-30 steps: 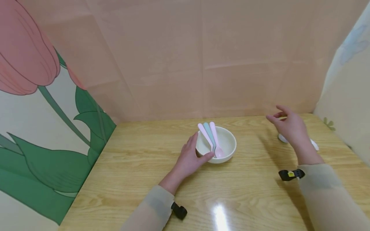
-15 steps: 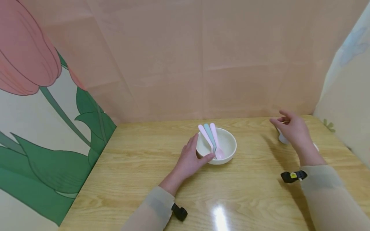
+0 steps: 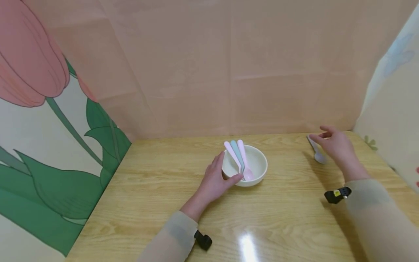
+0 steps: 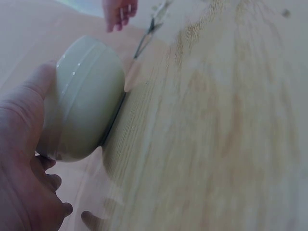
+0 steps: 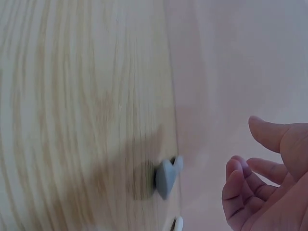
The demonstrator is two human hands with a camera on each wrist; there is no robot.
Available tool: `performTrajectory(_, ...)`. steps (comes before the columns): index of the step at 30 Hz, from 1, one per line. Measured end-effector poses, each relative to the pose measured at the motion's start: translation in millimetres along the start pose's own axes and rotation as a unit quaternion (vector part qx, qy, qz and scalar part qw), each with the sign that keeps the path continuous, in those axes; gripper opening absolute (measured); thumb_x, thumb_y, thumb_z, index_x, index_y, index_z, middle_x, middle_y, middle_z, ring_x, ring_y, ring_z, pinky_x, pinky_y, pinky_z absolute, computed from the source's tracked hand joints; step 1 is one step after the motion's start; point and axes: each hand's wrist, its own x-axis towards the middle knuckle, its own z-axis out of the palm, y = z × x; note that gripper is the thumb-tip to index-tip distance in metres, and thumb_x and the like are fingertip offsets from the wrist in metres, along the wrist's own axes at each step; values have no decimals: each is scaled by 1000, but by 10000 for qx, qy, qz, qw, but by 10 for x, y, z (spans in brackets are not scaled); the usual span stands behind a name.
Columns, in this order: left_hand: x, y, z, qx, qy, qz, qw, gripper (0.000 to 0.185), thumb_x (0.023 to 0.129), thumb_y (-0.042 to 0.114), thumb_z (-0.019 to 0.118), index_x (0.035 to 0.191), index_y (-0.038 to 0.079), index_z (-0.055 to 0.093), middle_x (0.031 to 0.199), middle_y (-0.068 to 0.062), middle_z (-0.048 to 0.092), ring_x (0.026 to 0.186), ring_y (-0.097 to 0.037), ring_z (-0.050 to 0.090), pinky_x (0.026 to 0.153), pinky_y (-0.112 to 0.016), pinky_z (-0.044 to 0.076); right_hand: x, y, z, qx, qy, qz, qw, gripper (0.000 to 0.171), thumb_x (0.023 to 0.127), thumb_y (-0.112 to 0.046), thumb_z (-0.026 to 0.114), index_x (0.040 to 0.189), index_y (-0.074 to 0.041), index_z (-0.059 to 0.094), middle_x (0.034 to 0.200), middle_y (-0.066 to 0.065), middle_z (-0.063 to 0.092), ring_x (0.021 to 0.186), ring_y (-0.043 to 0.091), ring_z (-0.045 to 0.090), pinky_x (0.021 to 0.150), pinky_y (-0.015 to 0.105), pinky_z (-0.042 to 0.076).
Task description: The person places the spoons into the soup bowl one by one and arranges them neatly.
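A white bowl [image 3: 260, 165] stands on the wooden table, holding a pink spoon [image 3: 243, 150], a blue-green utensil [image 3: 235, 145] and another pink utensil [image 3: 230, 149] whose lower end is hidden. My left hand [image 3: 214, 179] grips the bowl's left side, thumb at the near rim; in the left wrist view the thumb lies along the bowl [image 4: 91, 96]. On the right, my right hand [image 3: 338, 147] hovers beside a grey spoon [image 3: 319, 157], thumb and fingers apart, holding nothing. The right wrist view shows the grey spoon [image 5: 166, 180] on the table, apart from the fingers.
A white tip [image 5: 178, 224] of another object shows at the bottom of the right wrist view. A pinkish cloth backdrop [image 3: 183, 72] rises behind the table [image 3: 137, 189]. Printed panels with a tulip [image 3: 29, 54] at left and pale shapes at right flank it.
My right hand has moved slightly right and lower, and more of the grey spoon shows. The white object formerly seen beyond the wrist is now hidden in the head view. The left hand and bowl stay put.
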Motion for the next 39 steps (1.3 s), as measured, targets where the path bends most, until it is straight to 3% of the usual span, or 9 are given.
performTrajectory(16, 26, -11, 11, -11, -23, 30, 10000, 115, 96, 71, 75, 179, 19, 14, 180, -5, 28, 162, -32, 32, 130, -57, 26, 201, 223, -80, -368, -412, 46, 9985, 93, 112, -57, 55, 164, 16, 29, 146, 45, 50, 133, 64, 47, 106, 76, 39)
performTrajectory(39, 24, 18, 5, 28, 40, 160, 9999, 113, 98, 66, 76, 178, 14, 17, 180, -7, 29, 162, -32, 32, 132, -54, 20, 320, 468, -28, -548, -763, 307, 9951, 99, 111, -59, 56, 163, 20, 25, 145, 48, 47, 125, 62, 55, 98, 71, 50)
